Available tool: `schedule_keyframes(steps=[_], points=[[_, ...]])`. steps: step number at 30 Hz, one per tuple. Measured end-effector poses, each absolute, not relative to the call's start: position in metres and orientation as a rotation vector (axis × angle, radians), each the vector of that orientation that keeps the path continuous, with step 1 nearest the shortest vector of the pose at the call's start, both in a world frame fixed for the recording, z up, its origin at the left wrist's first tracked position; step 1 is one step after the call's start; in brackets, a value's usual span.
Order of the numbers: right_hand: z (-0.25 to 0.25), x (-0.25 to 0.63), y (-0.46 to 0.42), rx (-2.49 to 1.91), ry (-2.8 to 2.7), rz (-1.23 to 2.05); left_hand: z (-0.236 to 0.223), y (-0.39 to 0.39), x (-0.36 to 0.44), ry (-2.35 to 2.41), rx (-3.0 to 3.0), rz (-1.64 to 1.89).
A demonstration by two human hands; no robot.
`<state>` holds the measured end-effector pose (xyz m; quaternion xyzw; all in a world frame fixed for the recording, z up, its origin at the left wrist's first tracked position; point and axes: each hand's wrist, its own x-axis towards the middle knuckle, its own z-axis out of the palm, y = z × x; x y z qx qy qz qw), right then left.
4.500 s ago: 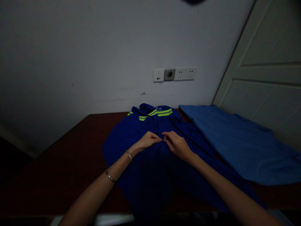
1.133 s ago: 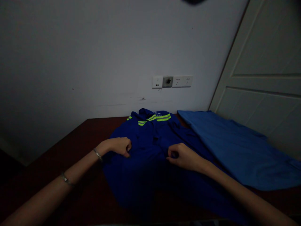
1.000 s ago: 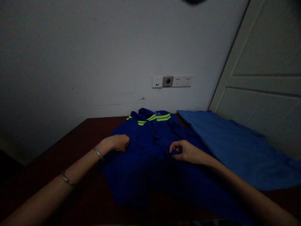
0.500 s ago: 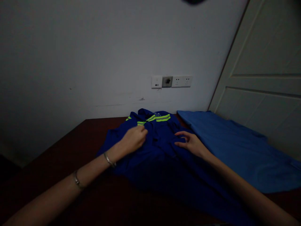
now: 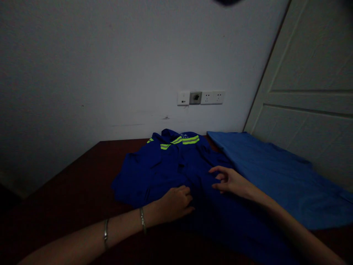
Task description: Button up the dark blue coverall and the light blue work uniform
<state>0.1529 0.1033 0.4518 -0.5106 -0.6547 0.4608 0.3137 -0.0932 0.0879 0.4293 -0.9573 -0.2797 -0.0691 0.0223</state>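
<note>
A dark blue work garment [image 5: 168, 176] with yellow-green and grey reflective stripes lies spread and wrinkled over the table, its striped upper part towards the wall. My left hand [image 5: 175, 203] is over the garment's lower middle, fingers curled and thumb apart from them, with nothing visible in its grasp. Farther right, my right hand [image 5: 230, 180] hovers over or rests on the garment's right side; whether it touches the cloth is unclear. Its thumb and fingers are parted, and no cloth shows between them. The nearer part of the garment fades into shadow.
The dark reddish-brown table [image 5: 91, 176] meets a white wall carrying a row of sockets [image 5: 212, 97]. On the right lies a lighter blue cloth [image 5: 270, 173], alongside a pale panelled door [image 5: 309, 99]. The light is dim.
My left hand has moved back towards me and right, its closed fingers loosening. My right hand has shifted slightly nearer and right. The garment lies much the same.
</note>
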Motion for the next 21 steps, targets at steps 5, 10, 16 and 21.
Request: schedule_keyframes(steps=[5, 10, 16, 21], points=[[0.46, 0.14, 0.093, -1.336, -1.77, 1.141, 0.428, 0.084, -0.093, -0.872, -3.042, -0.24], [0.463, 0.121, 0.097, -1.237, -1.658, 0.985, 0.421, 0.089, -0.091, -0.962, -3.142, -0.457], [0.459, 0.099, 0.108, -1.181, -1.519, 0.964, 0.418, 0.09, -0.091, -0.815, -3.156, -0.454], [0.468, 0.09, 0.11, -1.157, -1.478, 0.882, 0.439, 0.081, -0.101, -0.852, -3.156, -0.73]])
